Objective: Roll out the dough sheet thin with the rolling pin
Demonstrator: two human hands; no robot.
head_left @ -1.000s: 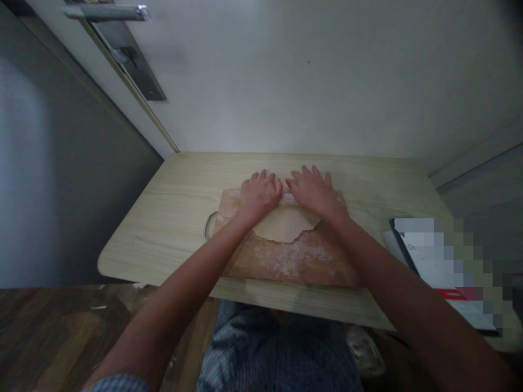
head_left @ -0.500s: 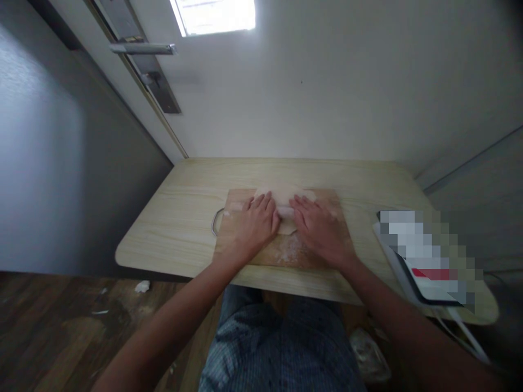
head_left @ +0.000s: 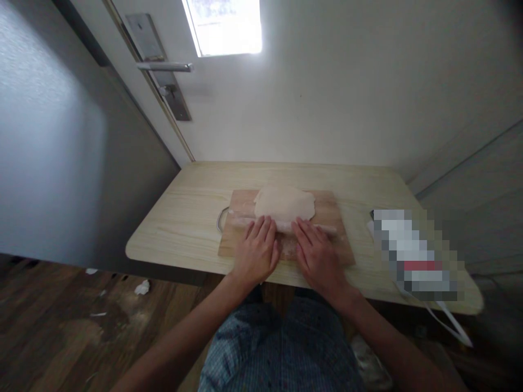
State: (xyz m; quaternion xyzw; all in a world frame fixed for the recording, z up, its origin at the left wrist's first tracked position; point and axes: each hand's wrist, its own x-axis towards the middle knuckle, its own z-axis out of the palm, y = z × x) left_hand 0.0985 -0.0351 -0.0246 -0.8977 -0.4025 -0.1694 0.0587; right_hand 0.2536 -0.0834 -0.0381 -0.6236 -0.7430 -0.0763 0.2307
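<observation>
Pale floury rolling pin (head_left: 285, 226) lay under both hands: L hand (head_left: 257, 250) & R hand (head_left: 318, 256) were palm-down, unclenched, fingers stretched over its mid part, small gap btwn them. Dough sheet (head_left: 285, 202), flat w/ uneven edge, lay just past the pin, near edge up against it. Both were on a wooden board (head_left: 327, 204), which had a metal loop (head_left: 218, 221) at its L side. Board sat on a light wood bench (head_left: 175, 223). Further R was a pixelated item (head_left: 412, 253); beyond the bench's L front, white scrap (head_left: 142, 287) lay on the floor (head_left: 163, 296).
</observation>
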